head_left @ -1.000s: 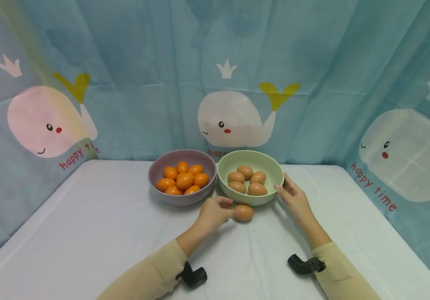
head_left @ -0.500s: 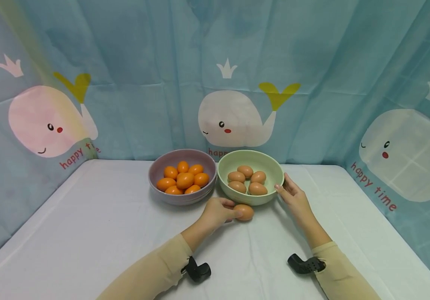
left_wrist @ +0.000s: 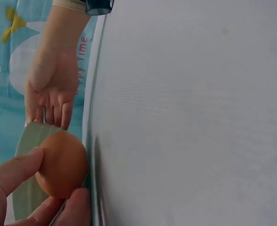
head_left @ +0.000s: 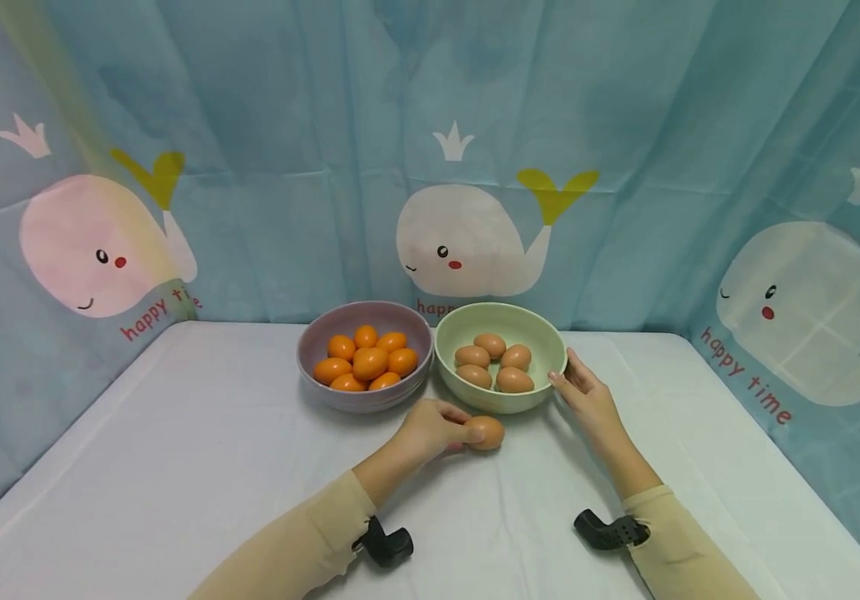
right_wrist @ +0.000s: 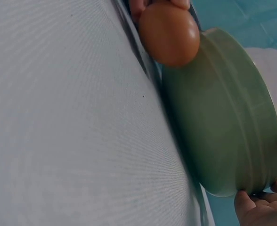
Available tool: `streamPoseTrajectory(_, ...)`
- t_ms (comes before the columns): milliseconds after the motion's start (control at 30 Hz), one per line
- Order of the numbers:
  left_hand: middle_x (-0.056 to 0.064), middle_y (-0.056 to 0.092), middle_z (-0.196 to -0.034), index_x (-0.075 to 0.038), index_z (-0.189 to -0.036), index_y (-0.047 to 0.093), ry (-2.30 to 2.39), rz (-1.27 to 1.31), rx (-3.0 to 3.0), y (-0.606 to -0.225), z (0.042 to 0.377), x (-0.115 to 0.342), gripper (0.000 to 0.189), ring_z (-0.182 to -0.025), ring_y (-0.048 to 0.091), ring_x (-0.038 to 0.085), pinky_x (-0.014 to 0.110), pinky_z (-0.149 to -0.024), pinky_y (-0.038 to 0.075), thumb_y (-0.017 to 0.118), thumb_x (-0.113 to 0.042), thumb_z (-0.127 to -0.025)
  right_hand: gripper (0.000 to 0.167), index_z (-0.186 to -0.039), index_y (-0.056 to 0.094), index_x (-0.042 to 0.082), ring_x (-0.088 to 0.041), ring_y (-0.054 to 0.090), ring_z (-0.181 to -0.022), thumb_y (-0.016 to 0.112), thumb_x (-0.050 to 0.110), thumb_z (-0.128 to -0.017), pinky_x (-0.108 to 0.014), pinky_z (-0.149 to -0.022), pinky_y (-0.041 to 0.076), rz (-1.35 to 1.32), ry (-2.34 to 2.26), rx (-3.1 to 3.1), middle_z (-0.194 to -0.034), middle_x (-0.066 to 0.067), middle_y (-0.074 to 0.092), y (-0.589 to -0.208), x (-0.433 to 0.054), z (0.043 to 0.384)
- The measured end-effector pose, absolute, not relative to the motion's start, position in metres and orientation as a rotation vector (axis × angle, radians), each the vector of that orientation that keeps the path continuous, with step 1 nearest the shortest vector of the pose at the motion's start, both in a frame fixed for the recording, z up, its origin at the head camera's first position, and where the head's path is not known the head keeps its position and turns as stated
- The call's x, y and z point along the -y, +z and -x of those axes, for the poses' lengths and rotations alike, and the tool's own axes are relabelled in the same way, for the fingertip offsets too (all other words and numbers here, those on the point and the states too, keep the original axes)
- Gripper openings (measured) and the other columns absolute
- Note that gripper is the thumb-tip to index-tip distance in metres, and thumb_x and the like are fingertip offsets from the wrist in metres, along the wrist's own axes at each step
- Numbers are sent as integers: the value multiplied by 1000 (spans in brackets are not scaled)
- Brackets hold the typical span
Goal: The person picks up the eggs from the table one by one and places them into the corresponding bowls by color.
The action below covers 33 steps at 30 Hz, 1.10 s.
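My left hand [head_left: 433, 432] pinches a brown egg [head_left: 485, 433] between thumb and fingers, just in front of the green bowl [head_left: 501, 402]. In the left wrist view the thumb lies on one side of the egg [left_wrist: 62, 165] and fingertips on the other. My right hand [head_left: 591, 402] holds the green bowl at its right side, with the thumb at the rim and the fingers against the outer wall [right_wrist: 218, 117]. Several brown eggs [head_left: 514, 381] lie inside that bowl. The left hand's farther fingers are partly hidden behind the egg.
A purple bowl [head_left: 365, 403] with several small orange fruits [head_left: 370, 364] stands at the green bowl's left, close against it. Both rest near the back edge of a table with a white cloth [head_left: 175, 467]. A blue whale-print curtain [head_left: 272, 167] hangs behind.
My left hand has taken hold of the egg and drawn it slightly toward me, away from the green bowl's front. My right hand stays on the bowl.
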State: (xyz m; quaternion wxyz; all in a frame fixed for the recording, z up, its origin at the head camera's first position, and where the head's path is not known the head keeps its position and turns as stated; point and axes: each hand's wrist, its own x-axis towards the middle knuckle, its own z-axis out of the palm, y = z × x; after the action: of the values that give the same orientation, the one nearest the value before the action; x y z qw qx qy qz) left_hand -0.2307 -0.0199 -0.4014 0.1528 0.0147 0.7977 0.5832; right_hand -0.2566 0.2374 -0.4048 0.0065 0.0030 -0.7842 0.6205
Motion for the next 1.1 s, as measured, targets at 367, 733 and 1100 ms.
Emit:
streamPoseTrajectory(367,6,72,-99,-5,-106,74,1632,-152,-2349,-374,222,41,35,-84,65,14,27,-76,55,85,-23,-78,71,-159,8,10,-20,14,-154,51,25,-104,-33,-119,25,-17,1953,2440,-166,-6,11,-404,-237,257)
streamPoseTrajectory(733,5,71,-110,-7,-111,72,1692,-196,-2361,-343,237,38,41,-99,63,18,32,-89,56,86,-26,-78,72,-159,9,10,-21,15,-154,52,27,-104,-33,-118,26,-16,1944,2452,-166,-5,12,-407,-236,255)
streamPoseTrajectory(1100,6,72,-112,-9,-114,73,1552,-225,-2624,-338,271,10,43,-100,63,21,34,-91,56,85,-29,-78,71,-160,9,11,-20,14,-154,51,26,-105,-33,-120,25,-7,1935,2451,-166,-4,11,-405,-237,254)
